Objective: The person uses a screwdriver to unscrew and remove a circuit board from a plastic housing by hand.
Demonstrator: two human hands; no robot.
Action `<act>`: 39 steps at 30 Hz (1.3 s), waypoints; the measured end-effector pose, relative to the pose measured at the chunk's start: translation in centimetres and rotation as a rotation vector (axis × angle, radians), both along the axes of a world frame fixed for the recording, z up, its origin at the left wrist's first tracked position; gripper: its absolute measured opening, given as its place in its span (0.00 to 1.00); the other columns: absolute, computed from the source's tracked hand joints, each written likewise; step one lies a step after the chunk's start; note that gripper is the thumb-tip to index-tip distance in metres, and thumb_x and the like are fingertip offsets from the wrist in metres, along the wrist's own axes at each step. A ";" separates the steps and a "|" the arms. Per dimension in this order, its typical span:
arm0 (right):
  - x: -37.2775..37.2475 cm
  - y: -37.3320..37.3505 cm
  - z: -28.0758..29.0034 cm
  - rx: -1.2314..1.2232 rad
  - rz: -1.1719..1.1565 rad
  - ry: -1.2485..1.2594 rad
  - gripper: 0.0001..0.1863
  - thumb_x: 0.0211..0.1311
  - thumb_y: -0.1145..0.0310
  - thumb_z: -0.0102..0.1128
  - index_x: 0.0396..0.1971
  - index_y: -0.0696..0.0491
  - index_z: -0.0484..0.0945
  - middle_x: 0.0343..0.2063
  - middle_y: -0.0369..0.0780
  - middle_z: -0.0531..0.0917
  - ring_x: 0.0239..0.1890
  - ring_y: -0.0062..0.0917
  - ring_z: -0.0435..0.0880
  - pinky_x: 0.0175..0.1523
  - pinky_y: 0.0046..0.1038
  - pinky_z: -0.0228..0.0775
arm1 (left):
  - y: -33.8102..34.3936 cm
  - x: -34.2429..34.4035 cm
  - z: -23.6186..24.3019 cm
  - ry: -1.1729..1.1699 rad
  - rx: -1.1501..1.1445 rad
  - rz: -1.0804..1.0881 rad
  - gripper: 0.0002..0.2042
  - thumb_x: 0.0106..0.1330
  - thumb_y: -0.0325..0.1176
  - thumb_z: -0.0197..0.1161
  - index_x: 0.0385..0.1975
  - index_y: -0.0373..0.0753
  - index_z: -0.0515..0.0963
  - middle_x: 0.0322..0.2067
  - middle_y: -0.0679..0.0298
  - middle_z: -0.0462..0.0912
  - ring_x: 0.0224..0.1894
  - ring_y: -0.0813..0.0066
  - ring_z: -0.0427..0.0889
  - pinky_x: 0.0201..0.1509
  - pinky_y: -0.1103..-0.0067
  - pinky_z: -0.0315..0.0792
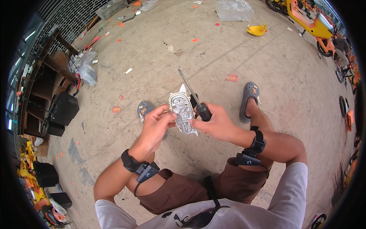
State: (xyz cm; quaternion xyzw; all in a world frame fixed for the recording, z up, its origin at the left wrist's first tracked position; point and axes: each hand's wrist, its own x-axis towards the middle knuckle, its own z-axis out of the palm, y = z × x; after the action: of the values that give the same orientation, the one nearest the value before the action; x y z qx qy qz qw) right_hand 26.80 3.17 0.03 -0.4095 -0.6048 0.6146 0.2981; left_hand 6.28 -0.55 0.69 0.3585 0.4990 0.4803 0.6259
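Observation:
Between my hands is an oval electronic module (182, 112) with a pale rim and a silvery circuit board facing up. My left hand (155, 124) is closed on its left edge, thumb and fingertips over the rim. A screwdriver (204, 112) with a black handle and long metal shaft lies in my right hand (218, 124), its shaft slanting up and left past the module. The thumb of that same hand presses the module's lower right edge. A white pointed piece (183, 89) and a dark part (194, 100) show behind the module; how they join it is hidden.
Grey clogs (249, 100) are on my feet on the concrete floor. To the left stand a wooden shelf (47, 76) and a black box (64, 108). A yellow scooter (309, 23), a yellow shell (256, 29) and a clear plastic bag (234, 10) are at the far side.

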 end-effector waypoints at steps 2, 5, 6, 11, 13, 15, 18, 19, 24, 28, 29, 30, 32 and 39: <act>0.0 0.1 -0.2 0.000 -0.001 0.006 0.12 0.51 0.66 0.68 0.29 0.58 0.76 0.23 0.34 0.78 0.27 0.14 0.74 0.33 0.21 0.67 | 0.1 0.0 0.0 -0.003 -0.001 -0.001 0.09 0.65 0.22 0.52 0.43 0.31 0.74 0.38 0.60 0.81 0.38 0.74 0.81 0.43 0.78 0.75; 0.1 0.0 -0.3 0.011 0.001 0.007 0.13 0.51 0.66 0.68 0.29 0.58 0.76 0.22 0.34 0.78 0.27 0.15 0.74 0.33 0.21 0.67 | 0.0 -0.1 -0.2 -0.006 0.001 0.007 0.09 0.65 0.21 0.53 0.43 0.31 0.74 0.37 0.60 0.81 0.37 0.74 0.81 0.42 0.78 0.75; 0.0 0.0 -0.2 0.010 0.000 0.006 0.13 0.51 0.66 0.68 0.29 0.58 0.76 0.22 0.34 0.78 0.27 0.15 0.74 0.33 0.21 0.67 | 0.0 -0.2 -0.2 -0.006 0.003 0.015 0.09 0.64 0.20 0.53 0.44 0.31 0.74 0.37 0.60 0.81 0.37 0.74 0.81 0.41 0.79 0.75; 0.1 0.0 -0.2 -0.004 0.003 -0.022 0.13 0.51 0.66 0.68 0.29 0.58 0.76 0.23 0.34 0.78 0.27 0.15 0.74 0.33 0.21 0.67 | -0.1 -0.1 -0.1 0.010 0.004 0.001 0.10 0.64 0.20 0.54 0.45 0.31 0.74 0.36 0.61 0.81 0.36 0.75 0.81 0.39 0.79 0.75; 0.0 -0.1 -0.2 0.001 0.004 -0.012 0.13 0.51 0.66 0.68 0.29 0.58 0.76 0.23 0.34 0.78 0.27 0.14 0.73 0.33 0.21 0.67 | -0.1 -0.2 0.1 0.008 0.005 -0.007 0.10 0.64 0.21 0.54 0.45 0.31 0.74 0.36 0.62 0.81 0.36 0.75 0.81 0.39 0.79 0.75; 0.0 -0.1 -0.1 0.004 0.001 -0.005 0.13 0.51 0.66 0.68 0.29 0.58 0.76 0.22 0.34 0.78 0.27 0.14 0.73 0.33 0.21 0.67 | -0.2 -0.1 0.3 0.006 -0.003 0.000 0.10 0.64 0.21 0.55 0.44 0.31 0.74 0.36 0.62 0.81 0.36 0.75 0.81 0.39 0.80 0.74; 0.0 -0.1 0.0 0.001 -0.005 0.002 0.13 0.51 0.66 0.69 0.29 0.58 0.76 0.22 0.34 0.78 0.27 0.14 0.73 0.33 0.21 0.67 | -0.1 0.0 0.0 -0.013 0.008 0.012 0.08 0.65 0.22 0.55 0.42 0.31 0.76 0.37 0.62 0.81 0.35 0.76 0.80 0.38 0.80 0.74; 0.0 0.0 0.1 -0.005 -0.008 0.001 0.13 0.51 0.66 0.69 0.29 0.58 0.76 0.22 0.34 0.78 0.27 0.14 0.73 0.33 0.21 0.67 | -0.1 0.1 0.1 -0.013 0.008 0.010 0.08 0.65 0.22 0.55 0.42 0.31 0.76 0.37 0.62 0.81 0.35 0.76 0.80 0.38 0.80 0.74; 0.1 0.0 -0.1 -0.003 -0.004 0.015 0.13 0.51 0.66 0.68 0.30 0.58 0.76 0.23 0.34 0.78 0.28 0.15 0.73 0.33 0.21 0.67 | -0.1 0.4 0.4 -0.009 -0.001 0.036 0.06 0.66 0.25 0.55 0.39 0.32 0.77 0.35 0.62 0.82 0.34 0.78 0.80 0.36 0.81 0.72; 0.1 -0.1 0.1 0.007 -0.002 0.019 0.13 0.51 0.67 0.68 0.31 0.58 0.76 0.23 0.34 0.78 0.28 0.14 0.74 0.33 0.21 0.67 | -0.1 0.2 0.3 -0.003 -0.011 0.037 0.05 0.66 0.26 0.55 0.37 0.32 0.77 0.33 0.63 0.81 0.32 0.79 0.79 0.33 0.81 0.71; 0.1 -0.1 0.2 0.007 -0.003 0.019 0.13 0.51 0.67 0.68 0.31 0.58 0.76 0.23 0.34 0.78 0.28 0.14 0.74 0.33 0.21 0.67 | -0.1 0.2 0.2 -0.005 -0.003 0.042 0.05 0.66 0.26 0.55 0.36 0.33 0.77 0.33 0.63 0.81 0.32 0.79 0.78 0.32 0.81 0.71; 0.1 -0.1 0.3 -0.007 0.002 0.024 0.13 0.51 0.67 0.69 0.31 0.58 0.76 0.24 0.34 0.78 0.28 0.14 0.74 0.34 0.21 0.67 | -0.1 0.2 0.1 -0.008 0.005 0.047 0.05 0.66 0.26 0.55 0.36 0.33 0.77 0.33 0.63 0.81 0.31 0.79 0.78 0.31 0.82 0.70; 0.1 -0.1 0.4 -0.021 0.007 0.029 0.13 0.51 0.67 0.69 0.31 0.58 0.76 0.24 0.34 0.78 0.29 0.14 0.74 0.34 0.21 0.67 | -0.1 0.3 0.4 -0.009 0.000 0.044 0.05 0.66 0.25 0.54 0.35 0.33 0.77 0.33 0.63 0.81 0.31 0.79 0.78 0.31 0.82 0.70; 0.1 -0.1 0.0 -0.005 0.001 0.024 0.12 0.51 0.67 0.69 0.30 0.58 0.76 0.23 0.34 0.78 0.28 0.14 0.73 0.33 0.21 0.66 | -0.1 0.3 0.2 -0.005 0.006 0.051 0.05 0.64 0.22 0.54 0.35 0.32 0.77 0.31 0.64 0.79 0.29 0.79 0.77 0.29 0.82 0.70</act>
State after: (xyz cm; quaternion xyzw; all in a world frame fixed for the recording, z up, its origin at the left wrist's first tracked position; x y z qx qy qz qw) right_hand 26.88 3.04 0.02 -0.4024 -0.5998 0.6212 0.3041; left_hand 6.59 -0.64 0.91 0.3464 0.5051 0.4986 0.6134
